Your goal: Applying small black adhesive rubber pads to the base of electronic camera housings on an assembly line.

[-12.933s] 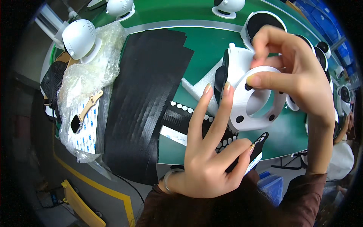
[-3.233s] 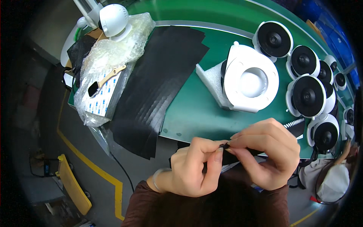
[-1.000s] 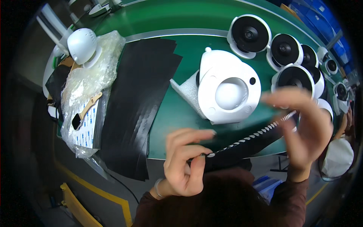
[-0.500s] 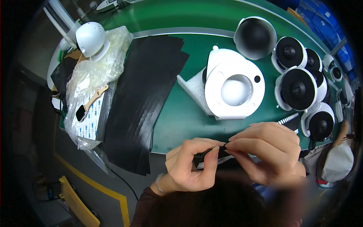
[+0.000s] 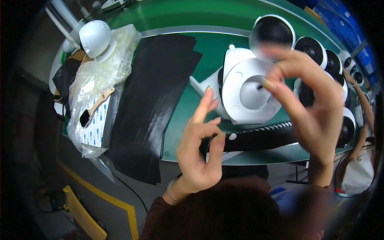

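Note:
My left hand [image 5: 200, 158] pinches the left end of a long black strip [image 5: 260, 140] with a scalloped edge, between thumb and index finger. The other fingers stretch upward. A small white oval spot [image 5: 232, 136] shows on the strip near the left fingertips. Raised and blurred, my right hand [image 5: 314, 100] has thumb and index finger bent together at a small dark piece [image 5: 260, 87], too blurred to name exactly. These fingertips are over a white round camera-like housing [image 5: 244, 114] with a circular recess. Under its left side lies a piece of white foam [image 5: 200, 86].
Stacked black sheets [image 5: 156, 96] lie left of the housing. Beyond them are a bubble-wrap bag [image 5: 102, 74], a watch [image 5: 86, 119] and a white camera unit [image 5: 95, 39]. More black-faced round units [image 5: 310, 48] line the right. Another person's arms [image 5: 362, 100] show at far right.
My right hand has moved up and right, away from the left hand, to above the white housing. The black strip now lies stretched out to the right, with its left end still in my left hand.

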`<action>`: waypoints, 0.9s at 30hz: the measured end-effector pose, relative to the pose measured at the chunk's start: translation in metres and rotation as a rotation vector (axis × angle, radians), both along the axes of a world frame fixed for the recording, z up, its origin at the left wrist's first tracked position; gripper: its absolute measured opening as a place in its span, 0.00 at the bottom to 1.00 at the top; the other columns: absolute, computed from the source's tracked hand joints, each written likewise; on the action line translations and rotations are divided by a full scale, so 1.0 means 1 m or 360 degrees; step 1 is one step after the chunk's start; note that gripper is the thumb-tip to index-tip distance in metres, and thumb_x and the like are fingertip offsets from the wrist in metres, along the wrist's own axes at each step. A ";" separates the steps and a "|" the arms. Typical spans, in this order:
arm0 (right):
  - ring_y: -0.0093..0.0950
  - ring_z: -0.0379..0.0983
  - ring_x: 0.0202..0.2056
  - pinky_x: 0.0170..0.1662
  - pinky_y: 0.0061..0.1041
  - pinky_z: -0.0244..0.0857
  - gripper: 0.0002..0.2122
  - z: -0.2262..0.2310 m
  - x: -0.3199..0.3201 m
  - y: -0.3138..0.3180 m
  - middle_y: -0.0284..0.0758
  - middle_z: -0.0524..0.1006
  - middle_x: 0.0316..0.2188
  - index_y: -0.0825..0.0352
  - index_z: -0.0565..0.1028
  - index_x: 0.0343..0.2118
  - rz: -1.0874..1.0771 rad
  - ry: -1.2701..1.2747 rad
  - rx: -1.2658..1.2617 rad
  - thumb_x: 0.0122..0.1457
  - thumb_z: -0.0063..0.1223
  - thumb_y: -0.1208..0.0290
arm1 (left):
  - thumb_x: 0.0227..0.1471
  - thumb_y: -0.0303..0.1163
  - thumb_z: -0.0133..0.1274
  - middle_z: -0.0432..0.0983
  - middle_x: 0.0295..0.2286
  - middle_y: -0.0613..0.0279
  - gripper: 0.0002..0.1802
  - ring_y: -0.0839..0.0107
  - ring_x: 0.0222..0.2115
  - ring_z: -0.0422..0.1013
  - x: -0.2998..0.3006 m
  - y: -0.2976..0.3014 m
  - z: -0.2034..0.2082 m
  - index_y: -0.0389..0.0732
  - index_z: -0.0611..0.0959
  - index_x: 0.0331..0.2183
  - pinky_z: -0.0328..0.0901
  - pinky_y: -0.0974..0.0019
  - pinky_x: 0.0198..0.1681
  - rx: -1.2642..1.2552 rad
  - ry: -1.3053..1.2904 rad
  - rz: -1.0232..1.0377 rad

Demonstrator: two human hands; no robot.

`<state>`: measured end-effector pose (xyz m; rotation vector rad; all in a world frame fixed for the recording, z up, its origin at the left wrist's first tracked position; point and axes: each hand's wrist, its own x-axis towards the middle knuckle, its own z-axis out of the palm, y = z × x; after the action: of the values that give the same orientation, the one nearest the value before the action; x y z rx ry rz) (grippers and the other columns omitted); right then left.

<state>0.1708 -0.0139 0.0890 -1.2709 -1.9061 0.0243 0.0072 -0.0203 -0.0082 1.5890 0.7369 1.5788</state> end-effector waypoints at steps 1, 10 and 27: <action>0.28 0.72 0.37 0.43 0.24 0.62 0.05 0.000 -0.002 0.007 0.43 0.75 0.36 0.74 0.72 0.24 -0.0023 0.0048 -0.0098 0.46 0.52 0.77 | 0.45 0.18 0.46 0.63 0.46 0.34 0.04 0.53 0.46 0.65 0.001 0.002 0.000 0.32 0.69 0.27 0.62 0.65 0.43 0.0053 -0.0019 -0.0029; 0.20 0.71 0.30 0.38 0.17 0.62 0.04 0.003 -0.013 0.020 0.36 0.76 0.30 0.73 0.73 0.24 -0.0092 0.0034 -0.0382 0.46 0.53 0.77 | 0.43 0.17 0.47 0.62 0.47 0.36 0.04 0.45 0.51 0.59 -0.006 0.003 0.005 0.32 0.69 0.26 0.54 0.59 0.52 0.0080 0.0113 -0.0160; 0.22 0.71 0.31 0.36 0.19 0.62 0.04 -0.002 -0.014 0.023 0.35 0.76 0.27 0.71 0.71 0.23 -0.0063 -0.0198 -0.0165 0.44 0.54 0.79 | 0.41 0.15 0.48 0.62 0.47 0.33 0.04 0.44 0.50 0.60 -0.004 0.003 0.003 0.31 0.70 0.24 0.57 0.59 0.50 0.0092 0.0028 -0.0188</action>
<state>0.1568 0.0086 0.0872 -1.4086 -2.0069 0.0244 0.0036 -0.0170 -0.0057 1.6592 0.5998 1.5145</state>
